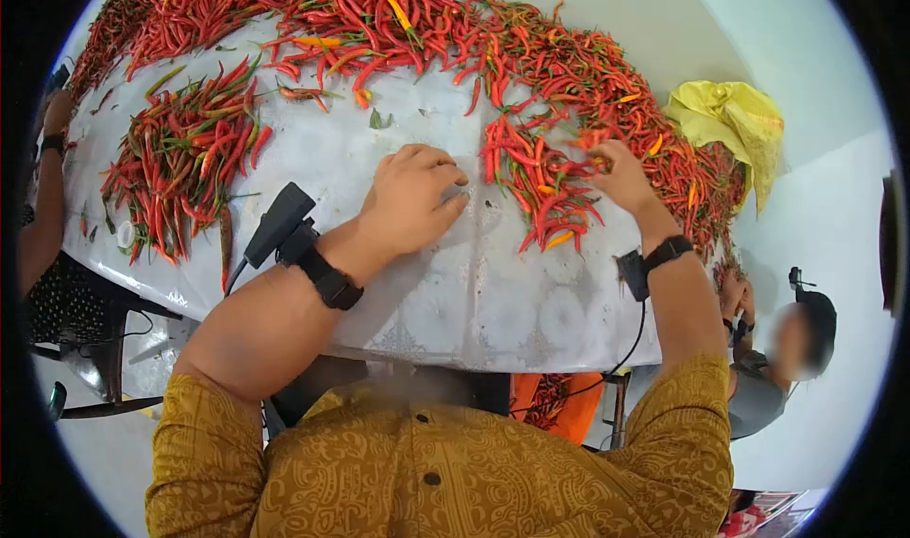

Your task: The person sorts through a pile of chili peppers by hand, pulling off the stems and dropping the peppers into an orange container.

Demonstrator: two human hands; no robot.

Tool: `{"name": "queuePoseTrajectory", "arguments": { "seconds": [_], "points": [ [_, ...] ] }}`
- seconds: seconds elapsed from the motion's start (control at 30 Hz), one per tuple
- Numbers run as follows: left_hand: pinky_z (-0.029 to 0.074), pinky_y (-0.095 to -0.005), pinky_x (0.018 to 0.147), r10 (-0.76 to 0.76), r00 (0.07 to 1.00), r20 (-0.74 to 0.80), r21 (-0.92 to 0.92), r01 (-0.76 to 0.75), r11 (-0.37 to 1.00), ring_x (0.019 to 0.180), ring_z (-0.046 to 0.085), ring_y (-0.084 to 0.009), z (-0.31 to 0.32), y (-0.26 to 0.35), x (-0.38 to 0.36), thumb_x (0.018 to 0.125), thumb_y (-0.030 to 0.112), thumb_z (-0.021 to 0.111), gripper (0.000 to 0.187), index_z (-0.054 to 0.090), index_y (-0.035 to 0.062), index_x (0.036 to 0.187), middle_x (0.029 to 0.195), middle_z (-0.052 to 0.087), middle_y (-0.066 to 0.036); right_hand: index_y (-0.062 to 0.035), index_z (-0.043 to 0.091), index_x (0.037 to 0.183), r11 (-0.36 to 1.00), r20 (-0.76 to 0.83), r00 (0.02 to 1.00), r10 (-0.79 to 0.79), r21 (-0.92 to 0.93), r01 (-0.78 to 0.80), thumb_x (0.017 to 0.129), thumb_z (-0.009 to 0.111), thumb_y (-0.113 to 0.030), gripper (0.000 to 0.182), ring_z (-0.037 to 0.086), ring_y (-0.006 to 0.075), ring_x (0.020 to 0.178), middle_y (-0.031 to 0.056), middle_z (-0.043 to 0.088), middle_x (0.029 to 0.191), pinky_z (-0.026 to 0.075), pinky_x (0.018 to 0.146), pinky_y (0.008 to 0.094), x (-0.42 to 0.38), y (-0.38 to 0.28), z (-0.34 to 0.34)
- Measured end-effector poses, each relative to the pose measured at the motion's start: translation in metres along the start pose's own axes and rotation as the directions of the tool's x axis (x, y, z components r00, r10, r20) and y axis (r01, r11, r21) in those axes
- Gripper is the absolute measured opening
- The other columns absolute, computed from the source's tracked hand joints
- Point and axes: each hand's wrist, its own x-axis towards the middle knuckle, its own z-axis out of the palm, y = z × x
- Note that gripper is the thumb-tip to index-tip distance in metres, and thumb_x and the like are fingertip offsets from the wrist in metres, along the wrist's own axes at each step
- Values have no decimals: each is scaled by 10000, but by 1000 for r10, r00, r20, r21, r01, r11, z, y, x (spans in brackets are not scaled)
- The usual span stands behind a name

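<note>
My left hand (pixel 409 197) hovers above or rests on the pale table covering (pixel 351 173), its fingers loosely bent and a gap showing by the thumb. Nothing shows in it. To the right, my right hand (pixel 623 176) reaches into a small cluster of red chili peppers (pixel 536 173), with its fingertips closed around a chili pepper (pixel 597 162) that is partly hidden and blurred. That cluster, with a few orange pods, lies between my two hands.
A long heap of red chilies (pixel 379 17) curves along the far and right sides. Another pile (pixel 185 159) lies left. A yellow sack (pixel 730 126) stands at right. One person's arm (pixel 45 187) is at far left; another person (pixel 787 358) sits right. An orange container (pixel 578 415) is below the edge.
</note>
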Motion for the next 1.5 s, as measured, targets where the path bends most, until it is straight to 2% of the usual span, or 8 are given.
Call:
{"name": "queuePoseTrajectory", "arguments": {
  "seconds": [0.5,0.57,0.8,1.0,1.1,1.2,1.33,1.5],
  "points": [
    [428,-410,864,24,996,-81,-81,-30,996,994,530,-313,-3,-1,4,734,182,630,220,643,71,924,1006,602,-117,-89,417,1335,896,151,988,28,435,-92,815,631,-377,632,406,313,1249,217,435,1334,307,1041,367,-5,-43,22],
    [427,-406,870,30,991,-133,-138,-48,989,996,532,-313,-4,1,4,721,146,637,212,641,64,916,1008,605,-120,-68,408,1334,993,-14,995,-102,-61,101,790,640,-423,690,327,354,1289,218,407,1354,240,1074,406,-11,-64,45],
    [420,-408,888,148,956,-251,-171,-195,966,988,544,-320,-14,4,12,708,90,627,240,627,47,944,1026,608,-128,-34,429,1290,890,-98,896,-433,111,442,753,600,-223,595,349,366,1268,239,427,1319,261,1059,422,-14,-148,51],
    [421,-405,903,106,932,-348,-185,-179,966,1033,532,-312,-25,2,10,746,83,605,284,609,37,1027,1072,596,-136,-3,410,1285,754,-140,932,-334,554,353,730,622,-110,603,474,308,1159,180,507,1210,375,974,354,-21,-174,41],
    [413,-412,917,103,947,-303,-117,-144,983,1035,531,-314,-20,-5,9,753,101,608,284,609,41,1030,1082,593,-132,-60,415,1301,725,-19,917,-398,606,328,732,664,-213,640,446,306,1195,168,495,1245,365,988,368,-28,-159,31],
    [400,-427,939,172,960,-222,-14,-180,984,1053,524,-319,-17,-6,7,753,126,617,292,611,50,1036,1092,591,-133,-173,416,1333,924,57,936,-347,-147,352,732,651,-423,692,377,363,1241,149,460,1319,337,997,469,-40,-104,42],
    [384,-445,960,212,963,-164,84,-201,976,1083,513,-336,-11,8,15,752,144,624,294,617,65,1035,1117,586,-129,-139,438,1322,976,119,987,-110,-175,130,753,653,-357,647,381,369,1232,188,453,1314,298,1031,439,-65,-87,15],
    [352,-491,983,124,950,287,282,-207,937,1216,410,-366,2,41,36,808,300,572,378,578,135,1149,1281,495,-97,-138,424,1335,930,-31,929,-368,-11,368,787,619,-360,623,331,374,1282,206,391,1370,277,1052,434,-70,-99,36]
  ]
}}
